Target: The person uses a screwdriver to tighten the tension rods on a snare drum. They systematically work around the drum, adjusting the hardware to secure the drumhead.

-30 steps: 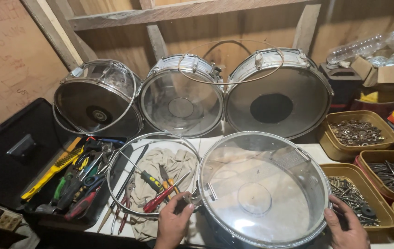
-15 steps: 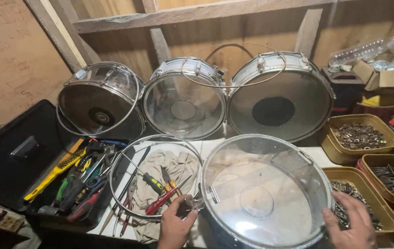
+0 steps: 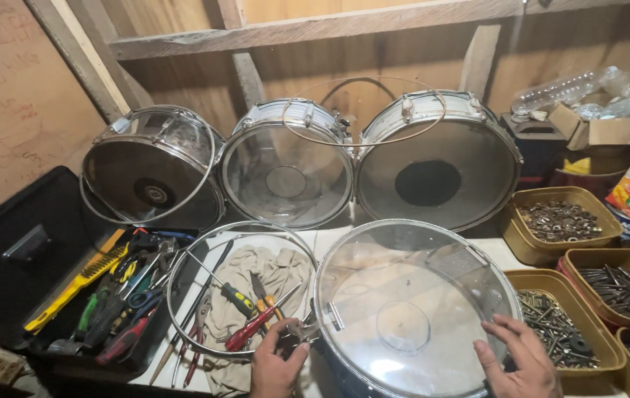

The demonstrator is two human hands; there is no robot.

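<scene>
- At the near edge of the bench (image 3: 322, 239), at about 5 o'clock in the view, lies the round snare drum with a clear plastic head and chrome rim (image 3: 412, 306), flat with its head upward.
- The right hand (image 3: 519, 359) rests open, fingers spread on the head at its 4 o'clock edge.
- The left hand (image 3: 277, 362) is closed around a small metal tool (image 3: 302, 329) at the rim's 9 o'clock side; what kind of tool is too small to tell.
- The drum looks stiff at rim and shell but thin and easily dented across the glossy head (likely slippery too), so the rim or shell is the safer hold.
- At 9 o'clock from it a loose metal hoop (image 3: 241, 287) rings a beige cloth (image 3: 260, 276) with screwdrivers.
- An open black toolbox (image 3: 28, 250) sits at far left, and three drums (image 3: 289, 163) lean on the wooden wall at 12 o'clock.
- Brown trays of screws (image 3: 560, 221) crowd the right side.
</scene>
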